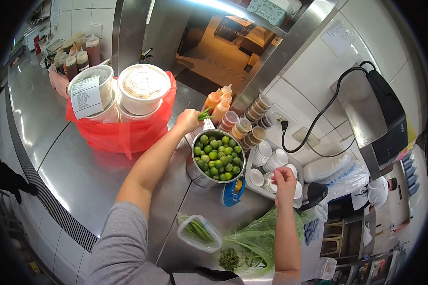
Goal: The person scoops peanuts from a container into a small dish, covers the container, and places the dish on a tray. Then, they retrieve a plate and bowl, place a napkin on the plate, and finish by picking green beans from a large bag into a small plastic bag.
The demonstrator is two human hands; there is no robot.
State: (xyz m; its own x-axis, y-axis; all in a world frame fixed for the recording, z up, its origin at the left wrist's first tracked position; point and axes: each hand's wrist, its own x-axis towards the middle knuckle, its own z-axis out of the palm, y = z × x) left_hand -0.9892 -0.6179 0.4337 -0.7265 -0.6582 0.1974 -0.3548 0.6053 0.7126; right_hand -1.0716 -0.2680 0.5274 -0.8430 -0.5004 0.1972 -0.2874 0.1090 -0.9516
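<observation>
My left hand is closed round a small bunch of green stems, whose ends stick out to the right, just above a metal pot full of green limes. My right hand is raised over a tray of small white cups. Its fingers are pinched together; whatever they may hold is too small to make out. Below, a clear container of green pods stands beside a green plastic bag and a heap of chopped greens.
Lidded tubs stand in a red bag at the left. Orange bottles and stacked sauce cups line the wall. A blue tape dispenser lies by the pot. A person is at the far right.
</observation>
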